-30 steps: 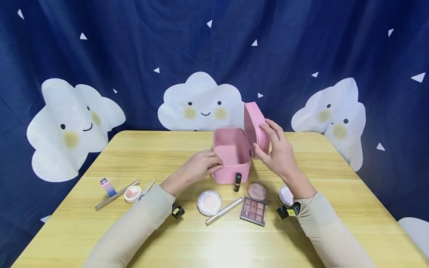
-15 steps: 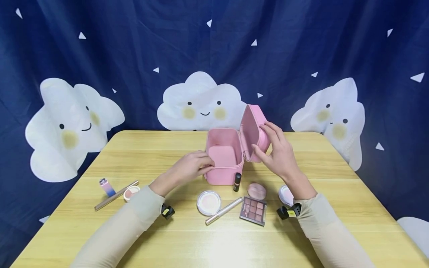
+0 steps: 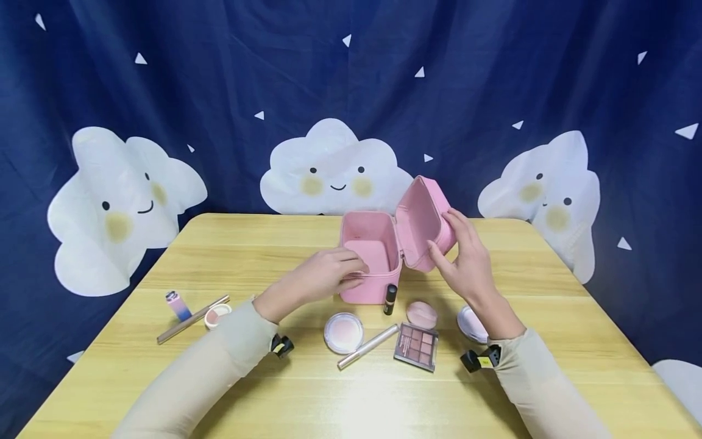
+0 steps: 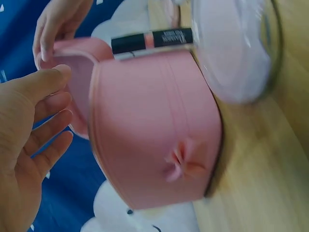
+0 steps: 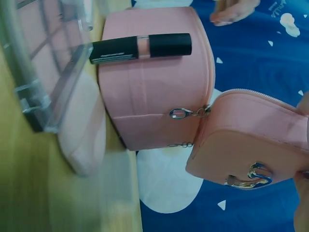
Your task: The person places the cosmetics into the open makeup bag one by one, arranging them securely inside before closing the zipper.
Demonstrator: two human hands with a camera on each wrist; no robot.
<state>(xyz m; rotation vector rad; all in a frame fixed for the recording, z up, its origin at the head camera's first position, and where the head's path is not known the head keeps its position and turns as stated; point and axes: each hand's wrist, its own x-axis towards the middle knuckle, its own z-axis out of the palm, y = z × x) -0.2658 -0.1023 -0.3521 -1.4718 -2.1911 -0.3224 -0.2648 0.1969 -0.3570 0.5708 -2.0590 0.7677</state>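
Note:
A pink makeup case (image 3: 366, 290) stands with its top open on the table; the part of its inside that shows holds nothing. Its lid (image 3: 421, 219) is swung out to the right on the hinge side. My right hand (image 3: 468, 262) holds the lid's outer edge between thumb and fingers. At the front left rim is my left hand (image 3: 326, 274), its fingers loosely bent over the opening. In the left wrist view that hand (image 4: 17, 121) shows relaxed, spread fingers with nothing in them. A black lipstick tube (image 3: 390, 300) stands upright before the case.
In front lie a round compact (image 3: 343, 333), a silver pen-like tube (image 3: 367, 347), an eyeshadow palette (image 3: 415, 347) and a pink puff (image 3: 421, 314). Another round compact (image 3: 472, 324) is beneath the right wrist. At left are a pink-blue tube (image 3: 178, 306), a gold stick (image 3: 192, 319) and a small pot (image 3: 217, 316).
The case has slid slightly left, and its lid has tipped further out to the right with my right hand. My left hand moved left, then a little back right over the rim.

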